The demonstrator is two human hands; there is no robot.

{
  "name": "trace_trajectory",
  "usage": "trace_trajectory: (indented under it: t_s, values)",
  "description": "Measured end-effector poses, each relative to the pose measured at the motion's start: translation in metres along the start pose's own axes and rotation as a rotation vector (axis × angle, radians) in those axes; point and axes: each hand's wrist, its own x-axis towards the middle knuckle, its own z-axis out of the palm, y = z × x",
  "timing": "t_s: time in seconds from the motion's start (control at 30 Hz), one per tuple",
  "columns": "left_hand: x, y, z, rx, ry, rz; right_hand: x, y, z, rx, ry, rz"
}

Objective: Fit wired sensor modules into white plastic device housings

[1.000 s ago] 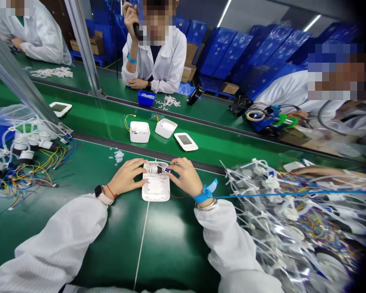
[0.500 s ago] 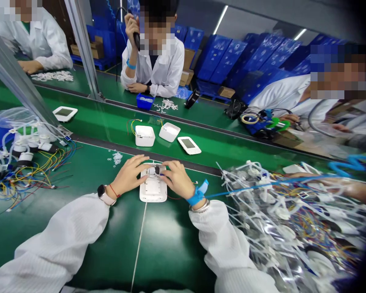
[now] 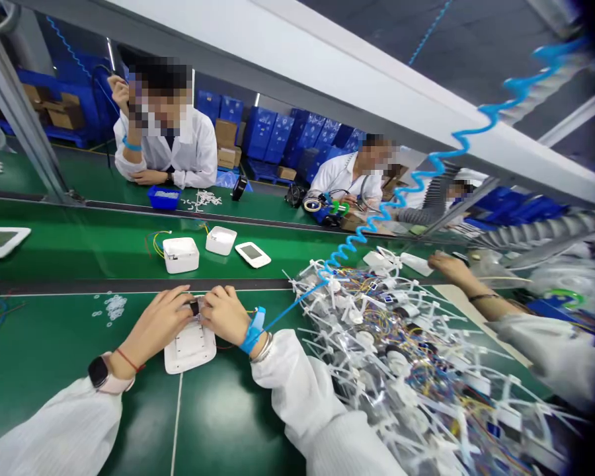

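Left hand (image 3: 162,322) and right hand (image 3: 225,317), fingers nearly closed, seemingly pinch the dark part (image 3: 195,308) at the white housing's (image 3: 190,349) far end. Uneven pressure could skew it.

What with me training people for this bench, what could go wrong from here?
The blue cord on the right wrist's strap crosses the heap of wired parts, so it might snag. The left hand is close to loose rings, which it could scatter. A thin red wire beside the white shell might get pinched under it.
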Motion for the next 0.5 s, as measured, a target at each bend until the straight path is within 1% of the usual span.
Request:
trace_trajectory:
  t_s: [0.07, 0.17, 0.27, 0.4, 0.5]
  values:
    - [-0.004, 0.001, 0.002, 0.001, -0.005, -0.055, 0.001, -0.004, 0.000, -0.035, -0.027, 0.012]
    - [-0.013, 0.003, 0.005, -0.021, -0.013, -0.206, 0.003, -0.007, 0.005, -0.047, -0.039, 0.005]
    - [-0.020, 0.005, 0.009, -0.076, -0.072, -0.311, 0.002, -0.005, 0.010, -0.014, -0.037, 0.035]
    - [-0.023, 0.005, 0.011, -0.147, -0.100, -0.352, -0.003, -0.005, 0.016, 0.047, -0.018, 0.081]
    - [-0.022, 0.002, 0.012, -0.161, -0.098, -0.351, -0.007, -0.019, 0.024, 0.004, 0.029, 0.136]
